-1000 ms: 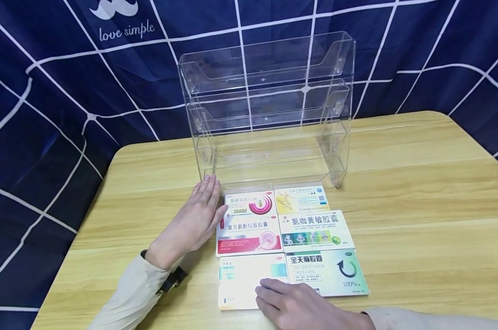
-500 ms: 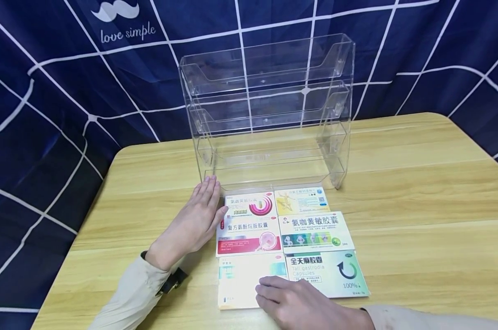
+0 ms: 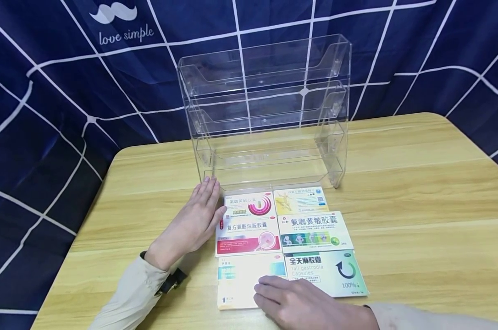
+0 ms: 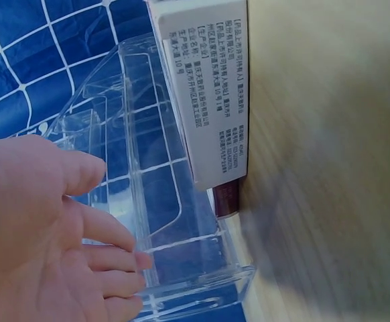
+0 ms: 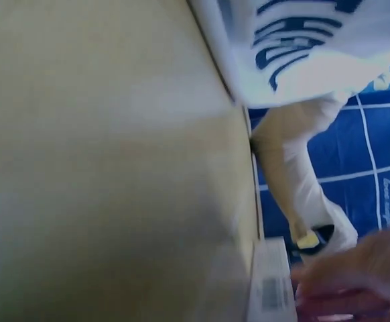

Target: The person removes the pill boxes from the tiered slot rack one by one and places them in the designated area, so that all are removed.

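Note:
My left hand (image 3: 187, 229) lies with straight fingers on the left of a block of medicine boxes, its fingertips by the lower left corner of a clear acrylic rack (image 3: 265, 120). Beside its thumb are a pink-and-white box (image 3: 249, 205) and a red-and-white box (image 3: 249, 236). On the near boxes rests my right hand (image 3: 308, 305), over parts of a white-and-teal box (image 3: 238, 286) and a green-and-white capsule box (image 3: 327, 272). A yellow-and-white box (image 3: 300, 200) and a white-and-green box (image 3: 315, 231) fill the right column. The left wrist view shows a white box side (image 4: 212, 100).
The tiered rack stands upright on the wooden table (image 3: 410, 206), just behind the boxes. A dark blue curtain with white lines (image 3: 150, 82) hangs behind and at the sides. A dark strap (image 3: 172, 280) sits at the left cuff.

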Tool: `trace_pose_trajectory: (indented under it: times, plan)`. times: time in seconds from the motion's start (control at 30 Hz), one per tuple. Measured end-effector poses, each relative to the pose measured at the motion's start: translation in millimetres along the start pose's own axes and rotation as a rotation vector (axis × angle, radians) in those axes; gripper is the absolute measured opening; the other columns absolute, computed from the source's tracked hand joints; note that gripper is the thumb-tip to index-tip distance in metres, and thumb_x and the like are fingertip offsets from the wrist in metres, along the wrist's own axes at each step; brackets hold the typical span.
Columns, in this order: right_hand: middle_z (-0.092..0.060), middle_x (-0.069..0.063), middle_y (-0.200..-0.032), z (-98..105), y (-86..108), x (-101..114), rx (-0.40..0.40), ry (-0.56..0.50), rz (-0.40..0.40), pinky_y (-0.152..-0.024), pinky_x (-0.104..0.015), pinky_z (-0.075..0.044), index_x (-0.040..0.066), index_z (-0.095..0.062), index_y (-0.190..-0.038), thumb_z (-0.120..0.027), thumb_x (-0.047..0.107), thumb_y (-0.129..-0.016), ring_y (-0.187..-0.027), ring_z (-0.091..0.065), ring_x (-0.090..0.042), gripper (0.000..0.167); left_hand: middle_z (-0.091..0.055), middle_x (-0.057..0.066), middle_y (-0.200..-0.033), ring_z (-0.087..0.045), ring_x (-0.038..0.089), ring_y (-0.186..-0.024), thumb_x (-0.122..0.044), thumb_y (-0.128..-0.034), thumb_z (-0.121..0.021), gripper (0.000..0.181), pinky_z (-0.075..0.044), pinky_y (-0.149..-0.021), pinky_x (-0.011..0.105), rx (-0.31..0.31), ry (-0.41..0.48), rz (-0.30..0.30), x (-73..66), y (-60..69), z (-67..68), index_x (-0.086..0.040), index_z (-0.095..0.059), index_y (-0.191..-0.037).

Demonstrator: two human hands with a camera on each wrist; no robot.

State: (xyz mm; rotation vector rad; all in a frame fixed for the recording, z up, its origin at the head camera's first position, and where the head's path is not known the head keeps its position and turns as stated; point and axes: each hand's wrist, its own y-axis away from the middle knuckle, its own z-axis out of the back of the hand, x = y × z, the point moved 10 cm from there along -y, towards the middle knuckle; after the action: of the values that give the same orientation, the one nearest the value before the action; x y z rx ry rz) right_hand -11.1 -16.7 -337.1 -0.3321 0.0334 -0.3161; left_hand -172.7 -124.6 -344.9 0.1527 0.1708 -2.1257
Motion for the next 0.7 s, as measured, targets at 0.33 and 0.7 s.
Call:
trace_pose_trajectory:
  times: [0.33, 0.7]
  plan:
    - [-0.070, -0.004, -0.111, 46, 14.9, -45, -0.135, -0.065, -0.214, -0.085, -0.036, -0.056, 0.005, -0.072, -0.111, -0.055, 0.022, -0.099, -0.105, -0.065, -0.017, 0.026, -0.020, 0.030, -0.154, -0.013, 0.040, -0.145, -0.031, -0.1044, -0.039, 0.060, -0.013, -0.117, 0.048, -0.033, 0.162, 0.009, 8.9, -2.0, 3.4, 0.010, -0.027, -0.147]
    - [-0.072, -0.005, -0.106, 88, 54.6, -105, -0.256, -0.023, -0.499, -0.079, -0.042, -0.058, 0.007, -0.073, -0.108, -0.031, 0.049, -0.101, -0.098, -0.069, -0.024, 0.059, -0.021, 0.029, -0.154, -0.014, 0.039, -0.145, -0.032, -0.1043, -0.039, 0.061, -0.014, -0.118, 0.048, -0.033, 0.145, 0.008, 9.1, -1.7, 3.6, 0.010, -0.028, -0.147]
